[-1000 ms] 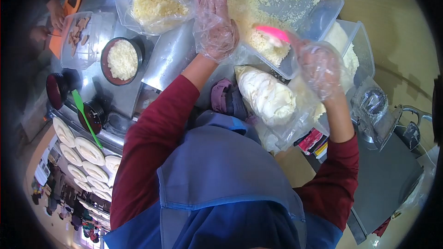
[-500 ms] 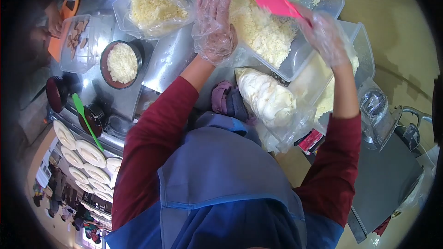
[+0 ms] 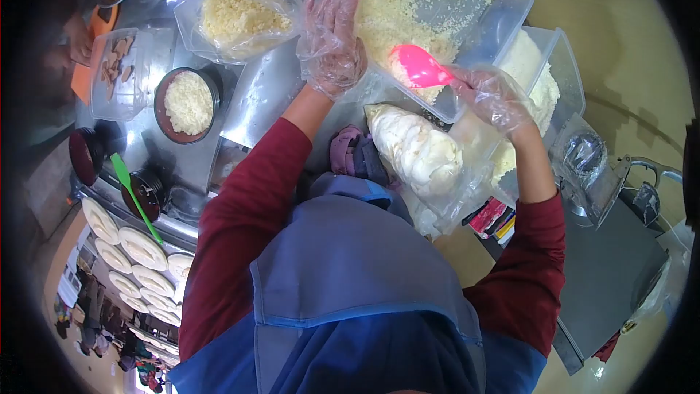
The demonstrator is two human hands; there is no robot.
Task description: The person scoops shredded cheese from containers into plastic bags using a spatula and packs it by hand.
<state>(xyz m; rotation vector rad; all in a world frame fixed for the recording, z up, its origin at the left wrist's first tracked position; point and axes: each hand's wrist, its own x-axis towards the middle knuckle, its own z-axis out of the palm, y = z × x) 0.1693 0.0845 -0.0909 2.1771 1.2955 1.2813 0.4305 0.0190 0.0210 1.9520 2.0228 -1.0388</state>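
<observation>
My right hand (image 3: 497, 98), in a clear plastic glove, grips the handle of a pink spoon (image 3: 419, 66). The spoon's bowl is over the near end of a clear plastic tub (image 3: 510, 11), at the pale grated crumbs (image 3: 390, 25) inside. My left hand (image 3: 334, 40), also gloved, lies along the tub's left side with its fingers stretched out. Below the tub rests a plastic bag of white creamy filling (image 3: 415, 147). A second clear tub (image 3: 572, 76) with pale powdery contents stands right of my right hand, partly hidden by it.
Left of my left hand are a bag of yellowish crumbs (image 3: 248, 18), a dark bowl of white gratings (image 3: 188, 106) and a box of brown pieces (image 3: 120, 73). A green utensil (image 3: 135, 193) leans near oval dough pieces (image 3: 142, 248). Another person's hand (image 3: 79, 44) is at far left.
My right hand has come down and left, bringing the pink spoon from above the tub's middle to the crumbs at its near end. My left hand stays along the tub's side.
</observation>
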